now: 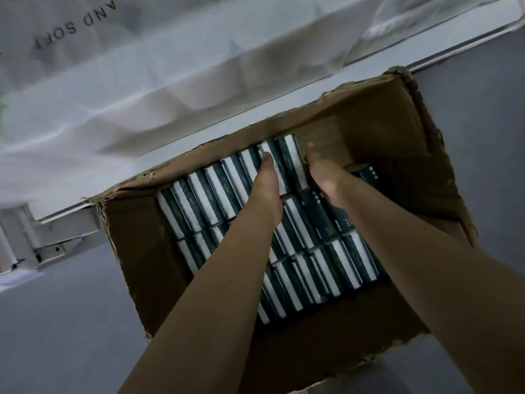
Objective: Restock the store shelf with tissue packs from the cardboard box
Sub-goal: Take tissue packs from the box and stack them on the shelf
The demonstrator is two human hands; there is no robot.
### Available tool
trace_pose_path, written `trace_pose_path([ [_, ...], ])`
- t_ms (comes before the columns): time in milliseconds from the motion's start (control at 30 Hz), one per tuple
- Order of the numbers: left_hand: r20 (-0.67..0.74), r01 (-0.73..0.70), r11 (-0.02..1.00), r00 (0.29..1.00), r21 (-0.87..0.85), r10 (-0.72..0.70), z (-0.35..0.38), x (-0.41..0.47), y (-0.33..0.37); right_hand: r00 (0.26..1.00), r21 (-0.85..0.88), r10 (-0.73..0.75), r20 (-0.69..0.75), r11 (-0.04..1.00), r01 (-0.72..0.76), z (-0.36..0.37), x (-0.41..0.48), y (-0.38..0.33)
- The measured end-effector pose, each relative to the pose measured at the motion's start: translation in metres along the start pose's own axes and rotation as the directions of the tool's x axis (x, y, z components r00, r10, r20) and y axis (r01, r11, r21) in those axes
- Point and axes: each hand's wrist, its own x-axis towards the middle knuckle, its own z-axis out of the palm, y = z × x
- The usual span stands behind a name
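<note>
The box [136, 265] is set on the grey floor [56, 322], just beside the shelf [68, 220]; a white pack [142, 81] is laid on the shelf.

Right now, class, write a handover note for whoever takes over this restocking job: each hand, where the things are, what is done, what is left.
Left hand: on the far row of tissue packs, fingertips between two packs; grip unclear.
Right hand: flat against that row's end pack.
Cardboard box: on the floor beside the shelf, holding several rows of packs.
Done: both hands in the box, no pack lifted.
Left: lift packs out, stock the shelf.
</note>
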Motion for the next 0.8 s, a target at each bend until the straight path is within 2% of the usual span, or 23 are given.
trace_pose_path([
  [100,0.025,0.052,0.996,0.998,-0.078,-0.05,-0.001,-0.012,0.009,0.997,0.014,0.033,-0.069,0.999,-0.032,-0.007,-0.01,0.001],
  [200,0.062,0.025,0.995,0.998,-0.099,-0.018,-0.01,-0.045,0.015,0.997,0.011,-0.01,-0.077,1.0,0.011,-0.022,-0.044,-0.002],
  [333,-0.032,-0.042,0.999,0.999,0.007,0.043,-0.02,-0.115,0.018,0.994,0.09,-0.113,-0.004,0.99,0.113,-0.035,-0.121,-0.01],
  [433,-0.091,-0.053,0.999,0.994,0.001,0.053,-0.022,-0.189,0.023,0.985,0.136,-0.168,0.025,0.977,0.163,-0.038,-0.193,-0.015],
  [567,-0.023,-0.122,0.985,0.992,-0.125,0.12,-0.031,-0.307,0.042,0.952,0.1,-0.298,0.075,0.952,0.29,-0.043,-0.308,-0.03],
  [667,0.037,-0.151,0.982,0.987,-0.112,0.156,-0.038,-0.395,0.056,0.928,0.12,-0.359,0.104,0.93,0.347,-0.046,-0.403,-0.048],
  [800,0.033,-0.182,0.978,0.982,-0.097,0.186,-0.062,-0.502,0.076,0.895,0.114,-0.429,0.124,0.902,0.416,-0.044,-0.518,-0.077],
])
